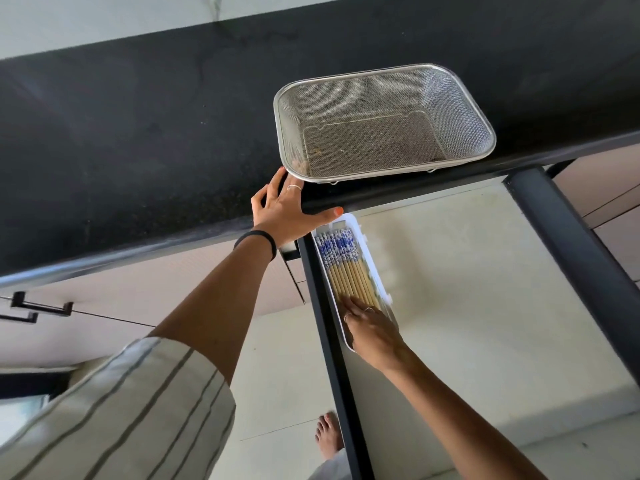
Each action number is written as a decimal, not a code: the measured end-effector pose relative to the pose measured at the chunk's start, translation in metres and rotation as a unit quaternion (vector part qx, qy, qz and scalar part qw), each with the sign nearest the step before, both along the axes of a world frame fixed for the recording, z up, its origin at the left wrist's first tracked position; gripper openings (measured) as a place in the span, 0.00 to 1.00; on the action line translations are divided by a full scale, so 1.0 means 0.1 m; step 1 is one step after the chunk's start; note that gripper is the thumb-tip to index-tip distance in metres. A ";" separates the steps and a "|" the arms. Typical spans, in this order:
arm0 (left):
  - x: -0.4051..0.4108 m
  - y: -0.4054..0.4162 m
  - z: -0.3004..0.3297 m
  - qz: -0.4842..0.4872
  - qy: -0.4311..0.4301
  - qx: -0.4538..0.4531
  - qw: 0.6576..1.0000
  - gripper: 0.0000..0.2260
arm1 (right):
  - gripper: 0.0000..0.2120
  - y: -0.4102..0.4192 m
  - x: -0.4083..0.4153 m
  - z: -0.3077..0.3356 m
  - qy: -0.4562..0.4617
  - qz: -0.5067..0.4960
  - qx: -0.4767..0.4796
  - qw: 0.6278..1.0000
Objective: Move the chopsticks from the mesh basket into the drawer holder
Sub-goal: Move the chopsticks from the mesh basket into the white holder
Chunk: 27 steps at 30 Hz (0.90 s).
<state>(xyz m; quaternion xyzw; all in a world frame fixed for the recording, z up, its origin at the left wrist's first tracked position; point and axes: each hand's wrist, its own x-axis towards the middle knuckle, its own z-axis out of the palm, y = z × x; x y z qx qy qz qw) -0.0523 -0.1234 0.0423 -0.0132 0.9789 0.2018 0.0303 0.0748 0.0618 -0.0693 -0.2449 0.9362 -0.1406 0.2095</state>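
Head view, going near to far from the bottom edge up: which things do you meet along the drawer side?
Bare foot → right hand laid flat on the chopsticks in the white holder → left hand at the counter edge → empty mesh basket.

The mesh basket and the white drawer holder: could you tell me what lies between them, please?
In the head view, only the black countertop's front edge separates the mesh basket from the holder; the left hand rests beside.

Left hand [282, 211] spread flat, right hand [372, 329] reaching forward, fingers straight
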 end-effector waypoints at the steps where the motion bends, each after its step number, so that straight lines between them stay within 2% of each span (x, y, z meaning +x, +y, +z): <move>1: 0.00 0.00 0.00 -0.001 -0.001 -0.002 1.000 0.42 | 0.28 0.00 0.00 0.00 -0.001 0.000 -0.004 1.000; 9: -0.01 0.00 0.00 -0.002 -0.004 -0.008 1.000 0.42 | 0.30 -0.02 0.00 -0.02 0.024 -0.056 0.003 0.998; 16: -0.01 0.00 -0.01 0.000 -0.005 -0.003 1.000 0.44 | 0.30 -0.06 0.02 0.01 0.011 -0.069 0.024 0.997; 27: 0.00 -0.01 0.00 -0.005 0.001 0.005 1.000 0.46 | 0.32 -0.06 0.04 0.05 0.029 -0.080 -0.003 0.996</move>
